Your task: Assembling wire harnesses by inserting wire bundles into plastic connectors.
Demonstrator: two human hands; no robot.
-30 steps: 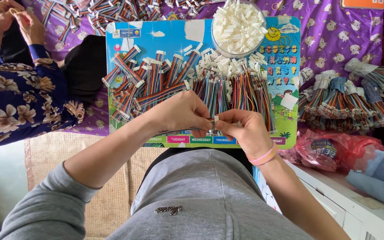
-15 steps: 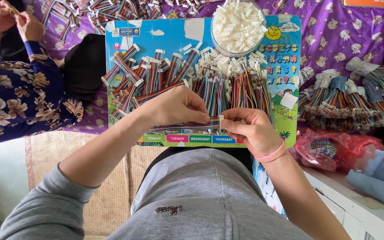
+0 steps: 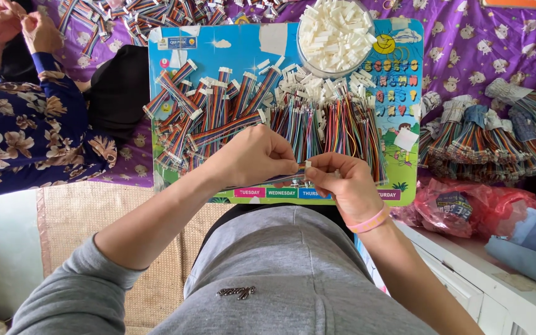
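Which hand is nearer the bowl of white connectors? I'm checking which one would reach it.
Right. The right hand lies almost straight below the bowl; the left hand is down and further to its left. Both hands pinch a wire, far from the bowl.

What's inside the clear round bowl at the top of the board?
The clear bowl is heaped with small white plastic connector housings. The heap covers its bottom, so anything beneath cannot be seen.

1. A red plastic bag (image 3: 466, 208) with a printed label lies crumpled at the right, beside the board.
2. A small blue rectangular label (image 3: 178, 42) sits on the colourful board's (image 3: 404, 124) top-left corner.
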